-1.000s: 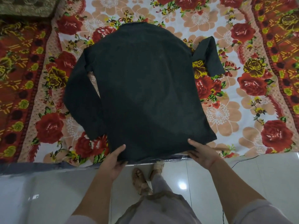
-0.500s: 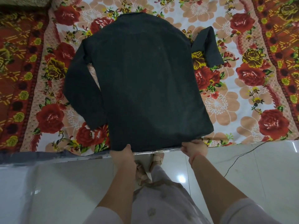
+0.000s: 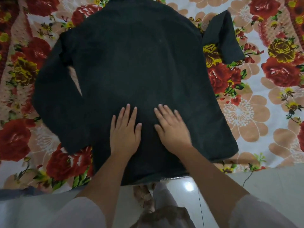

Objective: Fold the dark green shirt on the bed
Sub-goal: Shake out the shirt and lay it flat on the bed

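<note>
Dark green shirt [image 3: 136, 66] spread flat on the bed's floral sheet [image 3: 256, 112], hem at the near edge, left hand [image 3: 124, 131] and right hand [image 3: 172, 127] side by side, palms down on its lower middle, fingers extended, grip open, grasping nothing, one sleeve [image 3: 222, 37] far right

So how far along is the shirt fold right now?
Early. Done: the dark green shirt lies spread on the bed. In hand: left hand and right hand press flat on its lower half. Left: both sleeves lie out to the sides, no fold visible.
</note>
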